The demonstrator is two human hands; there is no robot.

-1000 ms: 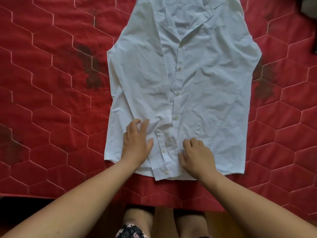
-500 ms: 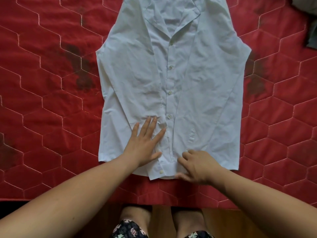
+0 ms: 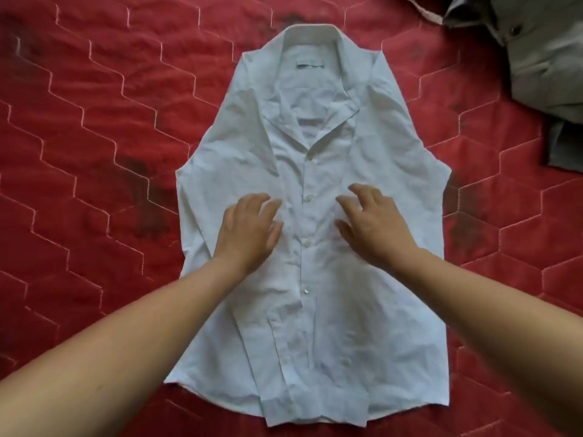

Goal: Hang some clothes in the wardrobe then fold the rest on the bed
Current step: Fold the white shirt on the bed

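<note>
Bedding [image 3: 79, 152] of red quilted cloth lies under a white shirt [image 3: 315, 326], spread flat, front up and buttoned, collar farthest from the person. Left hand [image 3: 249, 228] presses flat on the shirt just left of its button row, fingers straight, gripping nothing. Right hand [image 3: 375, 222] rests just right of that row, fingers spread, slightly bent, holding nothing. Grey garment [image 3: 542, 58] lies beyond the shirt's right shoulder.

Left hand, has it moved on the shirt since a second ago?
Yes. The left hand has slid up the shirt, from near the hem to mid-chest, toward the collar.
</note>
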